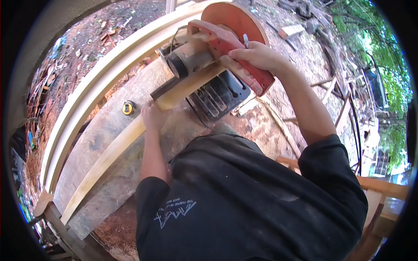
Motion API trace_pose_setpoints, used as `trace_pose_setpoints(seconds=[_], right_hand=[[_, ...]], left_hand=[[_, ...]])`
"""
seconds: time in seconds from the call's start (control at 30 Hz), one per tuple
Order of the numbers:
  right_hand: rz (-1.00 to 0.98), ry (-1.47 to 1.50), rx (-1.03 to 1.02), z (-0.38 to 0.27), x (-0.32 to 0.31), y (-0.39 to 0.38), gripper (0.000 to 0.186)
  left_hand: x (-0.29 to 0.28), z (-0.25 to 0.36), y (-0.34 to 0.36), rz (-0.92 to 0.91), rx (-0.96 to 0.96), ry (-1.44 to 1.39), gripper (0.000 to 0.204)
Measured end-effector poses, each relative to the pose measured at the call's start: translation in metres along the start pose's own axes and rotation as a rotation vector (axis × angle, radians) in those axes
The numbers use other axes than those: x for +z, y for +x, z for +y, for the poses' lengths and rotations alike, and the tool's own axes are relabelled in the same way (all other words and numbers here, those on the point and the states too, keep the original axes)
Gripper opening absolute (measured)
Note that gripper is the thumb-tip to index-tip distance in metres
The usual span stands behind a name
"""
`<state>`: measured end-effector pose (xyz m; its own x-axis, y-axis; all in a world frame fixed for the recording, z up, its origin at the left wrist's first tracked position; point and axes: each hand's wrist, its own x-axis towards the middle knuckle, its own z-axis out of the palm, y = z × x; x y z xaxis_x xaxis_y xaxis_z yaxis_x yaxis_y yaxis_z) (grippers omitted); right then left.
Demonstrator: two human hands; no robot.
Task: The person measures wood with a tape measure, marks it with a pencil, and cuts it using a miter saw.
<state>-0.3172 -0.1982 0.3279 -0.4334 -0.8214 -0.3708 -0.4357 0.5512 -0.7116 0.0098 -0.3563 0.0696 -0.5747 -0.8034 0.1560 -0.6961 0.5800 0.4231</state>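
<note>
Timber (104, 156) — pale, slender — under left hand (153, 115); dusty red machine (222, 40) under right hand (257, 56)

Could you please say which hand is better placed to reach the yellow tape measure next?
Probably the left hand, on the wooden strip near the tape measure; the right hand holds the red power tool, farther away.

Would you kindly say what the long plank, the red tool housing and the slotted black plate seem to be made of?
Long plank: likely unfinished wood, from its pale yellow surface. Red tool housing: painted metal or coloured plastic; its look leaves this open. Slotted black plate: probably metal, dark-finished, given its sheen.
</note>
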Motion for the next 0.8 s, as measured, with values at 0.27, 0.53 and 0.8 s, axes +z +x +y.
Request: trace_pose_setpoints(seconds=[0.27,0.53,0.8], right_hand=[[0.187,-0.730,-0.488,-0.101,-0.057,0.026,0.035],[0.591,-0.476,-0.664,-0.084,-0.103,-0.063,0.023],[0.779,0.978,-0.066,0.318,-0.206,0.070,0.027]], left_hand=[[-0.005,0.027,-0.012,-0.061,-0.156,0.106,0.072],[-0.016,0.064,-0.060,-0.355,-0.375,0.166,0.082],[0.034,0.079,-0.105,0.065,-0.279,0.083,0.073]])
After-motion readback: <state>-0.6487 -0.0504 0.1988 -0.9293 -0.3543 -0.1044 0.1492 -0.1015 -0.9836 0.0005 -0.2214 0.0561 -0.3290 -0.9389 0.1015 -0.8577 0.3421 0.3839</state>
